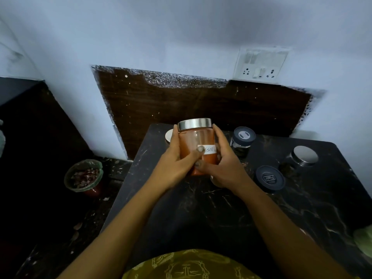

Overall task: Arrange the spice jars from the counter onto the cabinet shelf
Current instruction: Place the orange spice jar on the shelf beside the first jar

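A glass jar of orange-red powder (194, 140) with a steel lid and a white handwritten label is held up over the dark stone counter (241, 208). My left hand (173, 168) wraps its left side, thumb across the front. My right hand (223, 164) clasps its right side and base. Behind the jar a pale round lid (168, 135) peeks out. On the counter to the right stand a jar with a dark blue lid (242, 138), a second blue-lidded jar (270, 178) and a steel-lidded jar (302, 159). No cabinet shelf is in view.
A wall with a brown panel (201, 103) rises behind the counter, with a switch and socket plate (261, 65) at upper right. Down on the left, at a lower level, sits a bin lined with green plastic (83, 175). Something green (364, 240) shows at the right edge.
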A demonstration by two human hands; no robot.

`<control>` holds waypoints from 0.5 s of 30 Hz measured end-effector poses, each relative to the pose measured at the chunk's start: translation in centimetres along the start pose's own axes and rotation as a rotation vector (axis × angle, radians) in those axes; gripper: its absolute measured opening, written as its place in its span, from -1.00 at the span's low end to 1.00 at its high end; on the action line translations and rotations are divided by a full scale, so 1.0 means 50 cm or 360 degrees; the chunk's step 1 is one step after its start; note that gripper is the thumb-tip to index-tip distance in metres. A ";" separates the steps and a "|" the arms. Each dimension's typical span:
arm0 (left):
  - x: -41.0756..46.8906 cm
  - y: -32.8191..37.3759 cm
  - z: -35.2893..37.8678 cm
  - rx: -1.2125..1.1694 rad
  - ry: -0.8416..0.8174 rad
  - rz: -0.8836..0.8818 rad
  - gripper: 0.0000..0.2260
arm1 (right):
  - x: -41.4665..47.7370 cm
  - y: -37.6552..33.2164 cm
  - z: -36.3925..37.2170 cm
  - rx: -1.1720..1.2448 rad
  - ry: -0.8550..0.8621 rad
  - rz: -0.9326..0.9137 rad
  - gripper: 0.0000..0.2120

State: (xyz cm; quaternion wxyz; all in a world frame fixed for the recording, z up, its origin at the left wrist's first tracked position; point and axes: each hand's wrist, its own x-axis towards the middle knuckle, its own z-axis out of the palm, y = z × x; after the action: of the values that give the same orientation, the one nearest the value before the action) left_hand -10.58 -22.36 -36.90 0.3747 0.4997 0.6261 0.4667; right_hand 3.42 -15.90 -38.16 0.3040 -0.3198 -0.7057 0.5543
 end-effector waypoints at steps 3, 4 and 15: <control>-0.008 0.008 -0.003 0.0119 -0.0090 0.0022 -0.06 | -0.009 -0.009 -0.014 -0.0116 0.0016 -0.0055 0.03; -0.006 0.010 -0.005 0.0099 -0.0087 0.0038 -0.06 | -0.011 -0.014 -0.021 -0.0117 -0.0010 -0.0062 0.06; -0.012 0.022 -0.025 -0.0092 -0.0176 0.0137 -0.19 | -0.037 -0.060 -0.059 0.0193 -0.0282 0.0054 -0.05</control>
State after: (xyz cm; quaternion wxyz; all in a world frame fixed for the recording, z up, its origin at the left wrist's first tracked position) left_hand -11.33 -23.13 -35.46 0.4027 0.5403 0.5685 0.4720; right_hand 6.54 -16.16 -34.75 0.2498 -0.2623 -0.6895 0.6271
